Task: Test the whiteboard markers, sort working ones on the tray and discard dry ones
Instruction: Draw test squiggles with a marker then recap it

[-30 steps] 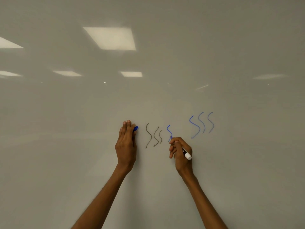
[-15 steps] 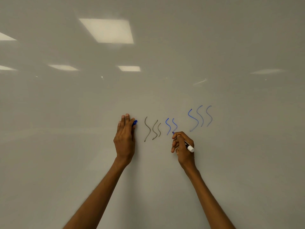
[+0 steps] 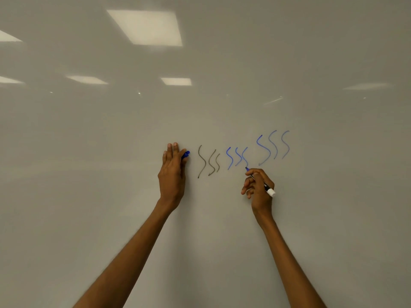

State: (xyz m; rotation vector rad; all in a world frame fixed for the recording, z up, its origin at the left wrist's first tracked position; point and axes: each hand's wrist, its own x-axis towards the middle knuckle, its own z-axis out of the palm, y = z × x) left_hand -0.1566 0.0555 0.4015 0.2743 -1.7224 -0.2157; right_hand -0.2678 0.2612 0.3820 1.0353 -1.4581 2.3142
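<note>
While its blue tip rests against the glossy white whiteboard (image 3: 311, 218), the slim whiteboard marker with a dark barrel and white end plug (image 3: 264, 185) lies on a slant: its long axis runs from upper left to lower right, tip pointing up and to the left, white plug sticking out lower right past the knuckles. The right hand (image 3: 259, 188) has its fingers curled closed round the barrel in a writing grip, thumb and forefinger pinching near the tip. The tip sits at the foot of the third of three short bright blue wavy strokes (image 3: 236, 157), which stand side by side just above that hand.

To the left of those lie three grey-brown wavy strokes (image 3: 209, 161), and to the upper right three taller, paler blue wavy strokes (image 3: 273, 146).

The left hand (image 3: 172, 172) is laid flat against the board, fingers straight, together and pointing upward. A small blue marker cap (image 3: 185, 154) shows at the right edge of that hand, tucked between thumb and forefinger, its free end pointing up and right.

Ceiling light panels (image 3: 146, 26) are mirrored in the board's upper part.
</note>
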